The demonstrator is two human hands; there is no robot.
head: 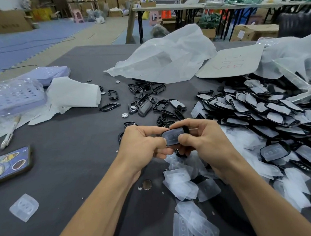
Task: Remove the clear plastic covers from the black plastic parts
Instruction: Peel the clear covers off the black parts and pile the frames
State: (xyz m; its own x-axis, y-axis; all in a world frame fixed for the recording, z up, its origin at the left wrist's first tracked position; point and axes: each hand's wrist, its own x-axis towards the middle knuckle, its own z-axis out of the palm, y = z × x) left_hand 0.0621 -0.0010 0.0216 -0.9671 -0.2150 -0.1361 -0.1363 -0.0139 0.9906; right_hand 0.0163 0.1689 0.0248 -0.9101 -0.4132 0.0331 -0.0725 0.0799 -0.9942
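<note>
Both forearms reach out side by side over the dark grey tabletop [76, 161], wrists bent slightly inward so the hands meet in the middle. The left hand [143, 144] has its fingers curled under and its thumb against the left end of a black part [182, 129], pinching it. The right hand [206, 138] pinches the other end, thumb pressed flat on the face and forefinger arched over the top edge. The part sits raised above the tabletop between the two hands. It is a small rounded glossy shell, and its clear cover [171, 138], a cloudy film with a row of round dimples, lies on the upward face.

Just under the hands and toward the person lies a litter of loose covers [184, 186], thin, milky and crumpled. To the right a deep heap of covered parts [273, 108] overlaps like scales. Beyond the hands are bare black frames [144, 100], shiny and hollow. A phone [7, 165] in a patterned case lies at the left edge, and a wrinkled translucent bag [165, 61] lies further back.
</note>
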